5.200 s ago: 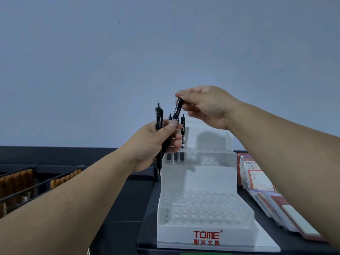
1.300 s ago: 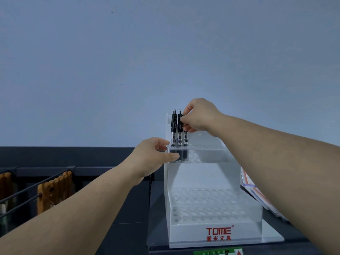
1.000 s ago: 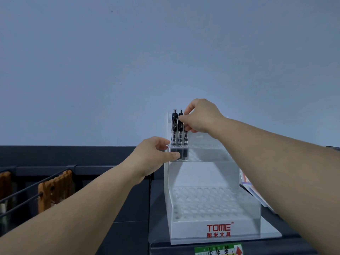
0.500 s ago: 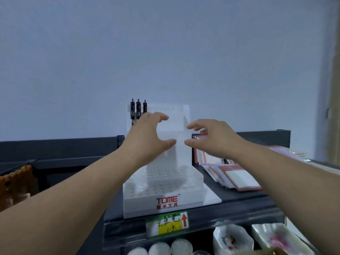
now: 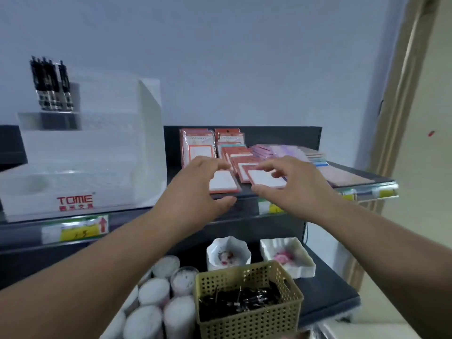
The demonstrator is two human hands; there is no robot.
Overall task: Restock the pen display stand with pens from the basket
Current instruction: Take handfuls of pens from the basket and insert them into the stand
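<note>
Two forearms show, bare along their whole visible length: the left forearm [image 5: 97,265] broad and near the lens; the right forearm [image 5: 381,243] likewise; the left hand [image 5: 198,184] and right hand [image 5: 291,187] are bare; the fingertips are blurred.

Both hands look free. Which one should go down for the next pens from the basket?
Right, narrowly. Both the left hand and right hand hover open and empty above the basket. The left sits nearer the display stand, so it could steady that.
</note>
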